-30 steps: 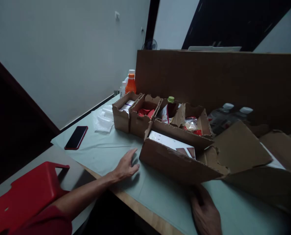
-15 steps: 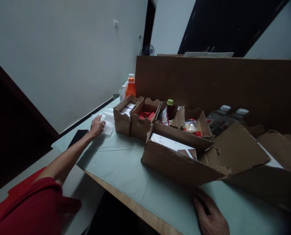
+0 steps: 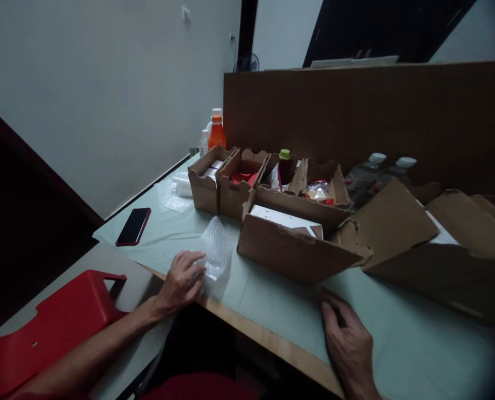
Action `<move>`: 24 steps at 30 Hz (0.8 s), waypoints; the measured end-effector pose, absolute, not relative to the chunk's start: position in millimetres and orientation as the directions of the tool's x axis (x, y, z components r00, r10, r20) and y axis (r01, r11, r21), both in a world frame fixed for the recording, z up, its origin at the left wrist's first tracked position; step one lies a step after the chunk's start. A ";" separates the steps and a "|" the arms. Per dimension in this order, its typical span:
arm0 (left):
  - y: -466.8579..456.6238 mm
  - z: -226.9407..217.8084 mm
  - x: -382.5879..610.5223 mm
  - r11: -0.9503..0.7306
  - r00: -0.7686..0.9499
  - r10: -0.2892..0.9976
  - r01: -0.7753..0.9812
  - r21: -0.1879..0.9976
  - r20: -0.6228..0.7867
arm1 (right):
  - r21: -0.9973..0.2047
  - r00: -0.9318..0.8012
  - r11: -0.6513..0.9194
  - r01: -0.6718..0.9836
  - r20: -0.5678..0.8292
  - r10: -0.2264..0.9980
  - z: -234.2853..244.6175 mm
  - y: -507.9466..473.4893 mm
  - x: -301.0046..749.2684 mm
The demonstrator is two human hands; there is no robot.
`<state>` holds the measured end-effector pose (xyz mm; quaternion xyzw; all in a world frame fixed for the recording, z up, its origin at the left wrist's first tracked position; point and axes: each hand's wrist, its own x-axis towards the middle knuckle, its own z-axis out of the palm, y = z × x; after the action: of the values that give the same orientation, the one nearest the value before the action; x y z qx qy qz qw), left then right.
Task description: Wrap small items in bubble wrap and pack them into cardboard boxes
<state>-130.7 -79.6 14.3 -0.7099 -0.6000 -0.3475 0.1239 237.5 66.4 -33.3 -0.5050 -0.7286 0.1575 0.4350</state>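
My left hand grips the edge of a clear bubble-wrap sheet near the table's front edge, fingers curled on it. My right hand lies flat on the pale green table cover, fingers stretched out, holding nothing, just in front of a large open cardboard box with a white packet inside. A pile of more bubble wrap lies farther back on the left.
A row of small cardboard boxes holds packets and a green-capped bottle. A phone lies at left. Bottles stand at the back, a cardboard wall behind. A red chair sits lower left. Loose cardboard flaps lie at right.
My left hand reached back to the bubble-wrap pile, then came forward with one sheet to the table's front edge. My right hand stayed flat on the table.
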 end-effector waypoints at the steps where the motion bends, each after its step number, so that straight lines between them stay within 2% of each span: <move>1: -87.6 10.2 -118.2 -0.279 0.057 0.783 0.922 0.268 0.619 | -0.666 -0.129 0.458 0.590 0.482 0.867 -29.6 56.7 233.7; 6: -113.6 10.8 -86.8 -0.304 0.017 0.811 0.867 0.395 0.585 | -0.615 -0.412 0.635 0.467 0.485 0.772 -12.0 10.3 198.8; 8: -117.1 14.8 -82.4 -0.283 -0.019 0.809 0.863 0.419 0.588 | -0.537 -0.510 0.712 0.452 0.500 0.700 -5.9 -3.0 177.7; 12: -117.0 25.1 -72.1 -0.272 -0.082 0.791 0.841 0.468 0.606 | -0.303 -0.642 0.826 0.476 0.521 0.562 1.6 -18.7 131.7; 14: -115.7 33.3 -65.2 -0.313 -0.070 0.782 0.815 0.487 0.620 | -0.260 -0.667 0.866 0.428 0.555 0.496 3.8 -19.7 114.4; 16: -114.7 43.0 -59.7 -0.359 -0.060 0.774 0.778 0.515 0.630 | -0.310 -0.626 0.874 0.374 0.611 0.484 8.9 -16.0 107.6; 19: -114.9 52.8 -56.3 -0.390 -0.133 0.754 0.698 0.600 0.644 | -0.430 -0.502 0.841 0.329 0.674 0.541 29.2 -7.9 119.7; 22: -117.1 48.3 -51.0 -0.405 -0.248 0.723 0.604 0.687 0.644 | -0.485 -0.389 0.791 0.373 0.692 0.608 61.5 -6.0 145.8; 24: -117.7 38.9 -42.4 -0.374 -0.263 0.770 0.553 0.745 0.582 | -0.516 -0.345 0.742 0.428 0.666 0.661 83.0 -9.5 161.4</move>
<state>-42.4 -117.7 38.9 -0.5997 -0.5512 -0.5722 -0.0948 161.4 -9.5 83.0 -0.3361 -0.8103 0.1261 0.4633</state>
